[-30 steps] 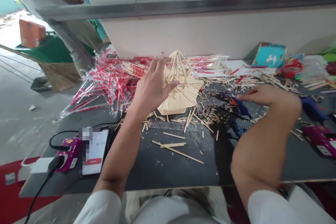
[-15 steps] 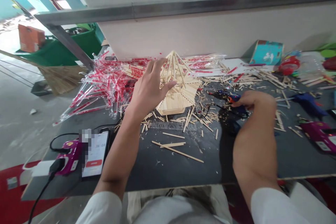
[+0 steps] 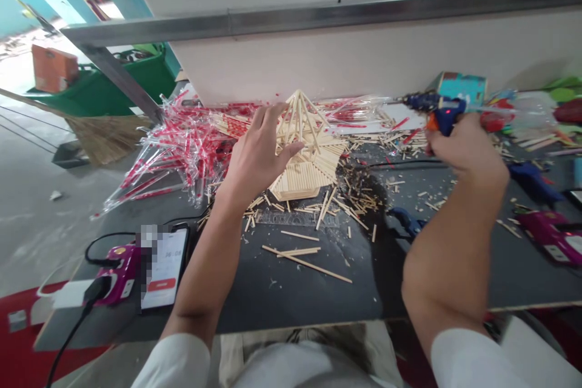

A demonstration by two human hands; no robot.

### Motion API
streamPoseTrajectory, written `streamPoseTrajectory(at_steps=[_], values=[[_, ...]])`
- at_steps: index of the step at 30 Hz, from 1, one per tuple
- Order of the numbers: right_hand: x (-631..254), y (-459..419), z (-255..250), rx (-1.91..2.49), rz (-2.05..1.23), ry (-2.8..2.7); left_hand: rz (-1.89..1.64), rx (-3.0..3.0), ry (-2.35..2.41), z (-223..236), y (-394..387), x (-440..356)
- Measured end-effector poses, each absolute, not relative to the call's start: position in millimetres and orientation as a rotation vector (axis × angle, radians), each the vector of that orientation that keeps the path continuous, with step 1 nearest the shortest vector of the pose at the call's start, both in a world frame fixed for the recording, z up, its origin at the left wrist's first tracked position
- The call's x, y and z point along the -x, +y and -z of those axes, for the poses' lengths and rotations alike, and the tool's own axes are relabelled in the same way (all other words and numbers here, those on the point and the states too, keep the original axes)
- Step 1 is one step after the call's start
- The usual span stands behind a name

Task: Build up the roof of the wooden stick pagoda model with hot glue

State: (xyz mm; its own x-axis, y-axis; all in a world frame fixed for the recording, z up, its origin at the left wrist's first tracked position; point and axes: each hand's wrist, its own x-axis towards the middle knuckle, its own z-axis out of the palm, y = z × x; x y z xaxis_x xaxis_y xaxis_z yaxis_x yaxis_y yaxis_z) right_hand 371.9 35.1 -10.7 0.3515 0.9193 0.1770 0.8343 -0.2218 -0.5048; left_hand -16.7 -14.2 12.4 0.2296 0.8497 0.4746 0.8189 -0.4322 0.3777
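Observation:
My left hand (image 3: pixel 259 154) curves around the left side of a pointed model (image 3: pixel 297 179) built from thin wooden sticks. Its thumb and fingers lie apart against the model's cone of slanting sticks; the fingertips are partly hidden behind it. In my right hand (image 3: pixel 466 142) is a blue hot glue gun (image 3: pixel 443 110) with an orange trigger, held above the table with its nozzle pointing left. A clear glue stick (image 3: pixel 493 109) seems to protrude from its back. Below the model lie a clear ruler (image 3: pixel 297 218) and several loose sticks (image 3: pixel 307 264).
Plastic-wrapped sticks (image 3: pixel 182 145) are heaped on the left. A phone (image 3: pixel 163 270) and a purple power socket (image 3: pixel 119 273) sit at the front left. Another blue glue gun (image 3: pixel 534 179) lies at right, near a second purple socket (image 3: pixel 548 236). Stick scraps litter the dark table (image 3: pixel 318 306).
My right hand has lifted the glue gun from the table, up and to the right, its cord trailing. My left hand stays at the model.

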Motion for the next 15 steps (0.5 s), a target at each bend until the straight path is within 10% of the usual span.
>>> streamPoseTrajectory(at_steps=[15], values=[[-235.3,11.4,-16.0,1.533,0.174,-1.614,-0.941,-2.429,1.677,-15.0,-16.6,15.5]])
